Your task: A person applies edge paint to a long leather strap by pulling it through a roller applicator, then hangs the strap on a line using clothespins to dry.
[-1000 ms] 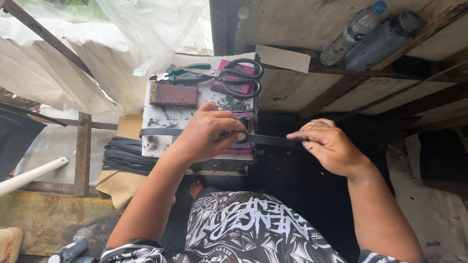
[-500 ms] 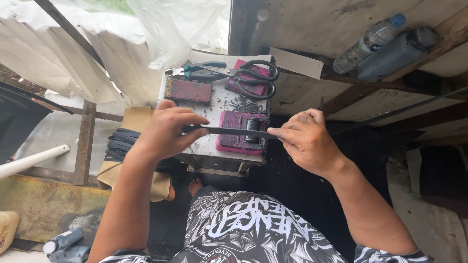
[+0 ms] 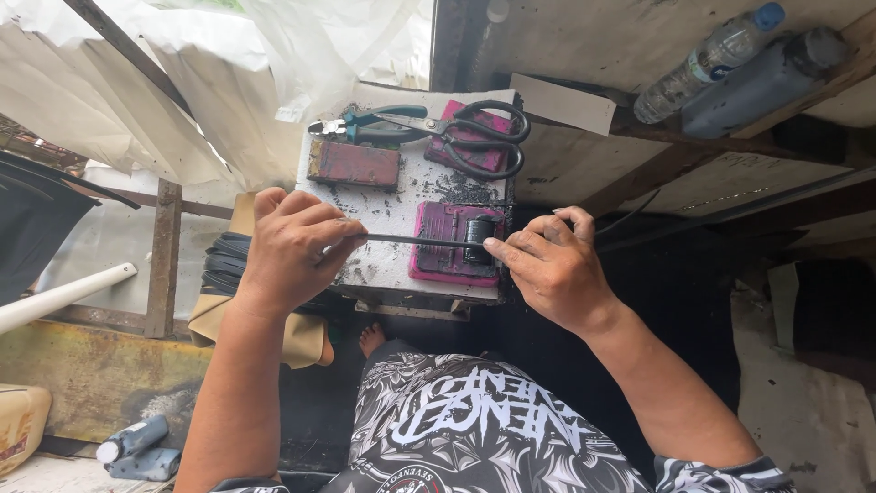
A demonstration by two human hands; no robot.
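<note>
My left hand (image 3: 297,245) and my right hand (image 3: 546,265) pinch the two ends of a thin black strip (image 3: 415,240) and hold it level over a small white block table (image 3: 392,265). The strip runs across a pink inked pad (image 3: 447,254) with a small black piece (image 3: 477,230) on it. Both hands are smudged black. Farther back on the block lie a dark red pad (image 3: 354,164), another pink pad (image 3: 465,144), black scissors (image 3: 484,137) and green-handled pliers (image 3: 365,123).
A coil of black strips (image 3: 219,265) sits left of the block. Two plastic bottles (image 3: 721,59) lie on a wooden shelf at top right. A white pipe (image 3: 64,294) and small grey bottles (image 3: 137,447) are at the lower left. White plastic sheeting (image 3: 182,100) hangs behind.
The strip has been drawn leftward through my fingers and my hands have come closer together over the pink pad. The camera view shifted a little.
</note>
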